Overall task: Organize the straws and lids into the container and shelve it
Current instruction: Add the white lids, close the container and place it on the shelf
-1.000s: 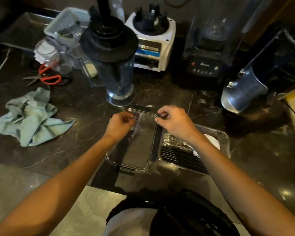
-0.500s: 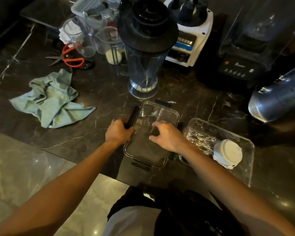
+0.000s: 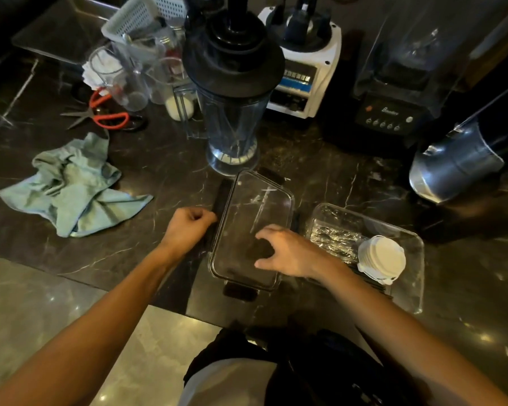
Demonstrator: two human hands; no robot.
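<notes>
Head view, only view. Clear container (image 3: pixel 364 227) sits on dark marble counter (image 3: pixel 159 171), right of centre, open-topped. Inside it: foil-wrapped bundle, likely straws (image 3: pixel 333 240), lying along the container's long axis, and a stack of white lids (image 3: pixel 382 258) at the near-right part. So contents look loaded already.

Container's clear lid (image 3: pixel 252 227) lies flat on the counter just left of the container, nearly touching it, long axis running away from the person, black latches on its edges. Left hand (image 3: pixel 189 225) is curled at the lid's left edge, fingers pinching the black side latch (image 3: pixel 220 197). Right hand (image 3: pixel 288 252) rests on the lid's near-right part, fingers spread and bent, tips pressing the clear panel, not wrapped round anything.

Key relation: the container lies to the right of the lid, right hand nearer to it, both long axes roughly parallel. Judgement: next step is lifting the lid and shifting it right onto the container, no turn needed, then latching.

Also on the counter: blender jug (image 3: pixel 232 112), red scissors (image 3: pixel 106 115), green cloth (image 3: pixel 71 186).
</notes>
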